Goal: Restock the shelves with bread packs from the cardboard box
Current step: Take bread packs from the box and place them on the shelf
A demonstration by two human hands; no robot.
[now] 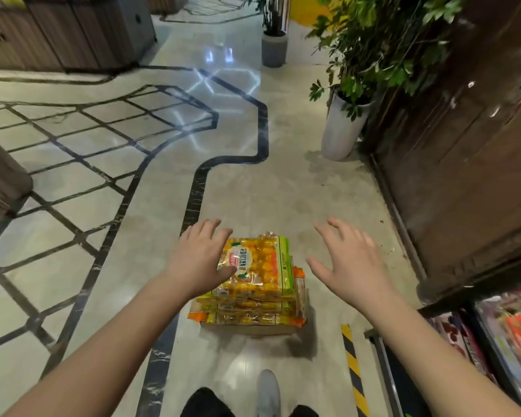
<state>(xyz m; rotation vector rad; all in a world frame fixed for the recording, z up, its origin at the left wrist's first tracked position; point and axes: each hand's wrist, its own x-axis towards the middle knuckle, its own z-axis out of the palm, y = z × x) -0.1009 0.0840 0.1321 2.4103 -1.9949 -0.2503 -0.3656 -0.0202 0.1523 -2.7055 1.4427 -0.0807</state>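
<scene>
On the floor ahead, bread packs (256, 266) sit stacked on a low cardboard box (253, 330).
Both hands reach toward the stack with fingers spread, holding nothing: the left hand (197, 257) overlaps the top pack's left edge, and the right hand (351, 260) is just beside it, apart. A shelf (494, 335) of packets is at lower right.

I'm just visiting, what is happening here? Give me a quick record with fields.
Place: shop floor beside a shelf of packets
Goods: stack of bread packs on a cardboard box
Left hand: open, over the top pack's left edge; contact unclear
Right hand: open, right of the stack, not touching
Nearby: potted plant, striped floor tape
</scene>
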